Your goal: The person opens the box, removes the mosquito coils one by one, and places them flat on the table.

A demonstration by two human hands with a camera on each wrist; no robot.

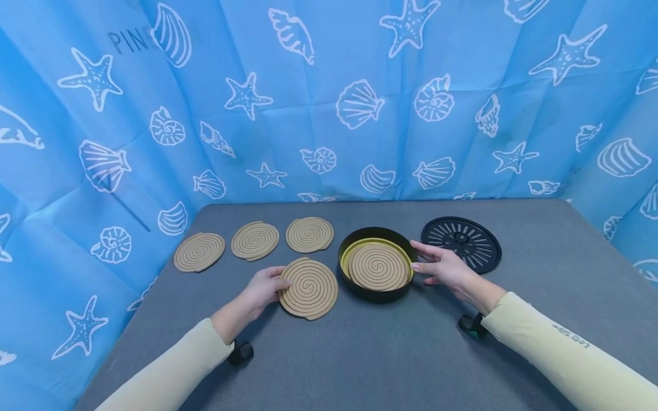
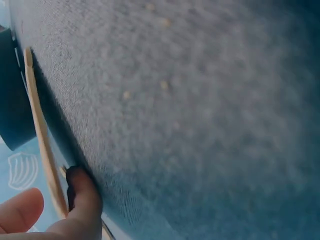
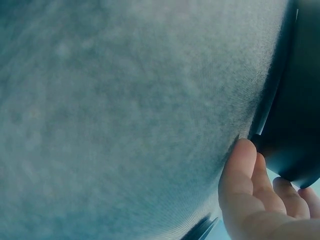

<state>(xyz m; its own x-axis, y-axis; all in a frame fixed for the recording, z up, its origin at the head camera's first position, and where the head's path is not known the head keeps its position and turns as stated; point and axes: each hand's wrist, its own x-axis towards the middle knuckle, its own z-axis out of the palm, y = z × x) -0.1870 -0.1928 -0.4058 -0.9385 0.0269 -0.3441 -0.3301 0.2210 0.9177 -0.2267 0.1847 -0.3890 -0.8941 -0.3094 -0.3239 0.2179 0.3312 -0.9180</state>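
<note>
My left hand (image 1: 264,290) pinches a tan spiral mosquito coil (image 1: 309,288) by its left edge, thumb on top. In the left wrist view that coil (image 2: 42,135) appears edge-on, a little off the cloth. A round black tin (image 1: 377,296) with a gold inside stands to its right, another mosquito coil (image 1: 377,267) lying flat in it. My right hand (image 1: 444,269) touches the tin's right side with extended fingers. The right wrist view has these fingertips (image 3: 243,152) against the dark outer wall (image 3: 295,110).
Three more mosquito coils lie apart at the back left: one far left (image 1: 199,252), one in the middle (image 1: 255,240), one near the tin (image 1: 309,234). A black slotted lid (image 1: 462,242) lies behind my right hand. Grey cloth (image 1: 360,354) covers the table; a blue shell-print curtain (image 1: 319,103) hangs behind.
</note>
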